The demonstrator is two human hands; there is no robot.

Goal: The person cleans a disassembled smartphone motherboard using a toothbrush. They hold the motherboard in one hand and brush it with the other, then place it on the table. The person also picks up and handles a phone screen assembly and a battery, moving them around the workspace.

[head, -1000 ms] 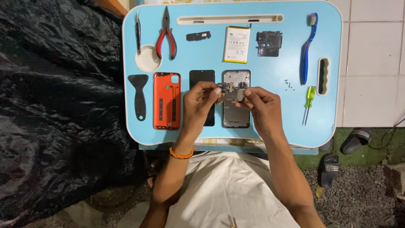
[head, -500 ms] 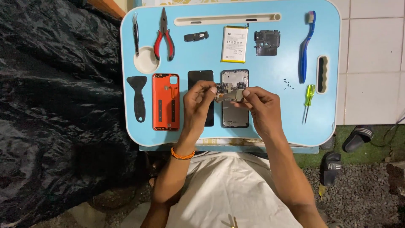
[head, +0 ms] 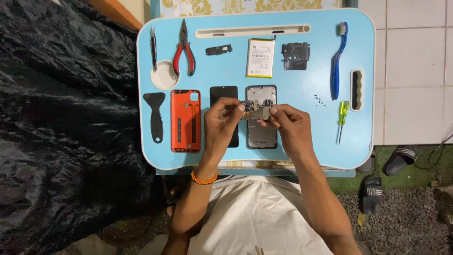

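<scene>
Both hands hold a small phone circuit board (head: pixel 255 112) over the open grey phone frame (head: pixel 261 134) on the light blue tray table (head: pixel 302 141). My left hand (head: pixel 222 118) pinches the board's left end, with an orange bracelet on that wrist. The board's right end is gripped by my right hand (head: pixel 289 125). A black screen panel (head: pixel 223 93) lies partly under my left hand. Left of it lies the orange back cover (head: pixel 185 120).
On the tray: a black scraper (head: pixel 155 115), tweezers (head: pixel 153 45), red-handled pliers (head: pixel 184 49), a white round dish (head: pixel 164 75), a battery (head: pixel 260 57), two small black parts (head: pixel 295 55), a blue toothbrush (head: pixel 338 61), loose screws (head: pixel 319 99), a green screwdriver (head: pixel 342 120). Black sheet at left, sandals at right.
Both hands and the board stay over the phone frame, with only slight finger shifts. The whole view has drifted a little as my head moved.
</scene>
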